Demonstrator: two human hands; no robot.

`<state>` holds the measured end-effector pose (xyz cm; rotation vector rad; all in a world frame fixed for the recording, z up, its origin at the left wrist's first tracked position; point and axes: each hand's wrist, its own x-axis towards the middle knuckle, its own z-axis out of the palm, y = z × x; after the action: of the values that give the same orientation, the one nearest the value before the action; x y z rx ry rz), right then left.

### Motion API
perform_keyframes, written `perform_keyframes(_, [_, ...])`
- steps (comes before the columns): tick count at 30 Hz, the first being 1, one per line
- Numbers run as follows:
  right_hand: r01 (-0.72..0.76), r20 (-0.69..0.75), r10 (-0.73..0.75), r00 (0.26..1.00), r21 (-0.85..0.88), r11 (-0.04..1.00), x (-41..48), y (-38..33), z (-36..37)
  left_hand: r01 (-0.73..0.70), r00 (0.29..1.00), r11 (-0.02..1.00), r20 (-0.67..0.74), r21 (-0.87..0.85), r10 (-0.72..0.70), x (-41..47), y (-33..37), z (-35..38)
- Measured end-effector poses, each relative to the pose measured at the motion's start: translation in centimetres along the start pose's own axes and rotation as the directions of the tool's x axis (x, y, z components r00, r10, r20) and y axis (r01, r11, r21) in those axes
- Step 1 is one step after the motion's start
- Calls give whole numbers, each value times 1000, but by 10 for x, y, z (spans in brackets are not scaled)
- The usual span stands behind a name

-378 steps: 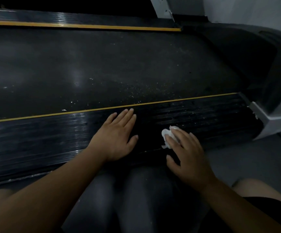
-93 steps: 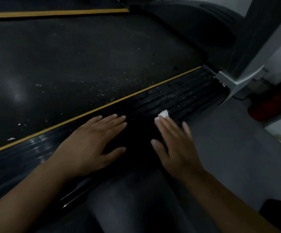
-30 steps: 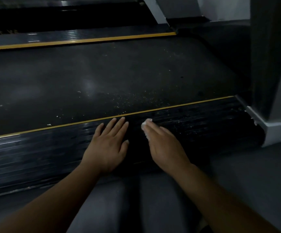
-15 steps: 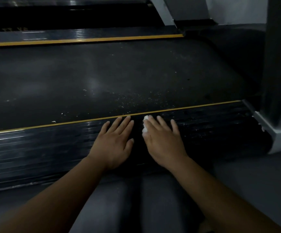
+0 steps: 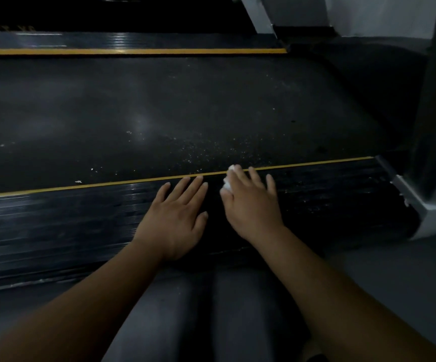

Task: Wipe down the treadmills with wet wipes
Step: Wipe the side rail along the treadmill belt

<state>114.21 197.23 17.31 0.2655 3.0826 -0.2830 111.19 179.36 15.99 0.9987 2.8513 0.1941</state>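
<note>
The wet wipe [image 5: 228,181], bunched small, is pressed onto the near ribbed side rail [image 5: 55,226] by the right hand [image 5: 252,207]. That hand's grip is wide, with the fingers straight and spread. The wipe's far end touches the yellow stripe [image 5: 81,186] edging the belt [image 5: 159,113]. The left hand [image 5: 177,218] is laid flat just beside it, grip wide, holding nothing. Bare rail is seen rightward up to the grey end cap [image 5: 420,212], and a longer stretch leftward.

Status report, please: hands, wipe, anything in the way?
Left hand flat on black ribbed side rail. Right hand presses crumpled white wet wipe near yellow stripe. Pale specks litter dark belt beyond.
</note>
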Motion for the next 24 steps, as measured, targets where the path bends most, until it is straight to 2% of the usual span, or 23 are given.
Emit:
perform_keyframes(3, [122, -4, -122, 993, -23, 992, -30, -7, 2, 3, 1000, 1000, 5, 7, -3, 0, 0, 0])
perform_keyframes(5, [70, -17, -72, 997, -61, 996, -35, 14, -3, 3, 1000, 1000, -2, 13, -3, -1, 1, 0])
perform_keyframes(8, [-61, -31, 60, 998, -21, 998, -7, 23, -6, 5, 1000, 1000, -12, 6, -5, 0, 2, -1])
perform_keyframes(13, [82, 2, -82, 997, -24, 996, -32, -6, 1, 6, 1000, 1000, -6, 9, -6, -1, 1, 0])
perform_keyframes(15, [56, 4, -56, 998, -53, 997, -45, 14, -4, 2, 1000, 1000, -11, 7, -2, 0, 0, 1])
perform_keyframes(19, [-3, -74, -2, 997, -72, 997, -27, 28, -6, -4, 1000, 1000, -20, -6, 4, 0, 0, 1])
perform_keyframes(24, [127, -199, -116, 973, 45, 991, -29, 6, 7, 7, 1000, 1000, -6, 10, -7, 0, 1, 0])
